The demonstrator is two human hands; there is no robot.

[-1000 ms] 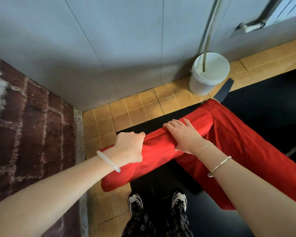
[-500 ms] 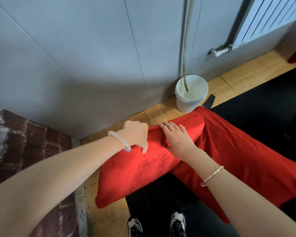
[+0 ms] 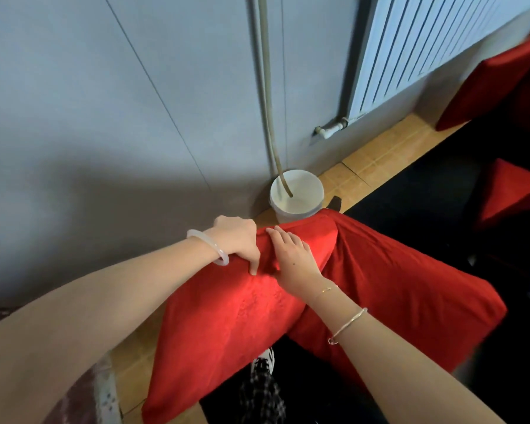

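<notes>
A red cloth hangs in front of me, draped down toward the floor and spreading right over a dark surface. My left hand grips its top edge, fingers curled over the far side and thumb pointing down on the near face. My right hand lies flat on the cloth just right of the left hand, fingers straight and pointing up along the fold. The cloth's far side is hidden.
A white bucket with a hose in it stands against the grey wall right behind the cloth. A white radiator is at upper right. More red fabric lies at far right. My shoe shows on the floor below.
My view has tilted up and closer to the wall. Both hands have come together at the cloth's top edge, and the cloth hangs longer beneath them.
</notes>
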